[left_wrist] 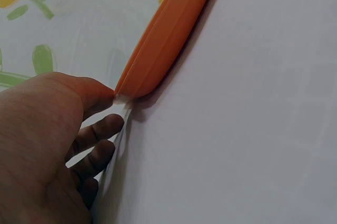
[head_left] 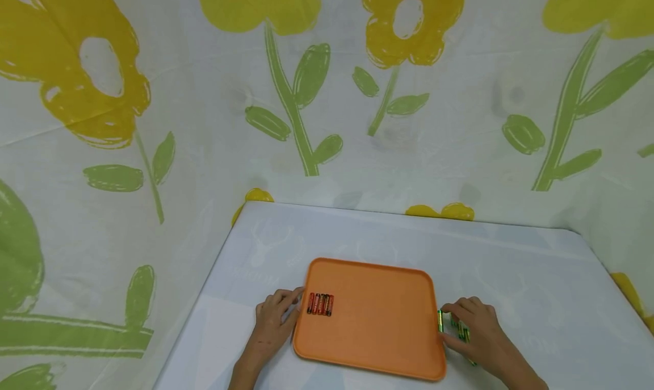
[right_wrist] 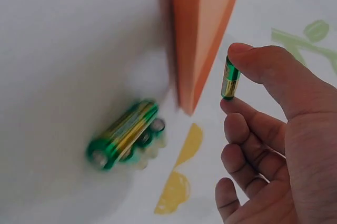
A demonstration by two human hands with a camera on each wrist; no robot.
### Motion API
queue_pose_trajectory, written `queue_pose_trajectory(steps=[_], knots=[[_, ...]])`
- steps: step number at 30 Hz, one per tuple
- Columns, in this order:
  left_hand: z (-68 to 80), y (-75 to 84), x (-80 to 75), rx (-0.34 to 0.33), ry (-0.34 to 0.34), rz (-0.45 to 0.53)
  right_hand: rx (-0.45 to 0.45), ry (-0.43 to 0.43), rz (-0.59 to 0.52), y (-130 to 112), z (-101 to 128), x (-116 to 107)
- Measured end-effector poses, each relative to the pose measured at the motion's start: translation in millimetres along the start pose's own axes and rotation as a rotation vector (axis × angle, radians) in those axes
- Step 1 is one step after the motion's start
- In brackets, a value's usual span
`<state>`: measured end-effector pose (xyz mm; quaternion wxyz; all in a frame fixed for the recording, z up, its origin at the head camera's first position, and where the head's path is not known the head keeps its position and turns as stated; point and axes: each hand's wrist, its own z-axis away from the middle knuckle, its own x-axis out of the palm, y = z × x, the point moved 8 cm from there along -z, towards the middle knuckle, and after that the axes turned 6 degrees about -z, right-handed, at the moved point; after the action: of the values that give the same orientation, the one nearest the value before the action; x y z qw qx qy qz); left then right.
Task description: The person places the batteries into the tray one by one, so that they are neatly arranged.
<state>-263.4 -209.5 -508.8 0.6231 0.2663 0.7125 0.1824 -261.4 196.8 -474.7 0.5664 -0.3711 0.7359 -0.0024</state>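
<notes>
Pinched by its two ends between the thumb and a fingertip of my right hand (head_left: 477, 333), a green and gold battery (right_wrist: 230, 79) is held just beyond the right rim of the orange tray (head_left: 378, 322). Below that hand, several more green batteries (right_wrist: 124, 134) lie on the table, partly covered by the hand in the head view. My left hand (head_left: 271, 325) is at the tray's left edge, fingertips touching the rim and fingers loosely bent. Inside the tray, near its left side, several red batteries (head_left: 320, 304) lie side by side in a row.
A pale patterned cloth covers the table (head_left: 245, 276). Behind and to the left hangs a white curtain (head_left: 204, 123) with large yellow flowers and green leaves, meeting the table's back edge.
</notes>
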Motion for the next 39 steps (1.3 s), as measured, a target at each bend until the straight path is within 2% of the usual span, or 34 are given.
queue_pose_trajectory(steps=[5, 16, 21, 27, 34, 39], knots=[[0.3, 0.3, -0.1, -0.004, -0.011, 0.006, -0.032, 0.027, -0.065, -15, -10, 9], [1.2, 0.9, -2.2, -0.004, -0.007, 0.013, -0.104, 0.03, -0.141, -42, -29, 50], [0.9, 0.9, -1.6, 0.007, 0.001, 0.003, -0.06, 0.004, -0.107, -50, -38, 64], [0.4, 2.5, -1.8, 0.001, -0.004, 0.01, -0.038, -0.038, -0.104, -65, -48, 69], [0.6, 1.8, -1.7, -0.014, -0.014, 0.01, 0.046, -0.12, -0.083, -63, -54, 85], [1.3, 0.9, -1.6, -0.008, -0.002, -0.003, 0.061, -0.145, -0.102, -65, -60, 95]])
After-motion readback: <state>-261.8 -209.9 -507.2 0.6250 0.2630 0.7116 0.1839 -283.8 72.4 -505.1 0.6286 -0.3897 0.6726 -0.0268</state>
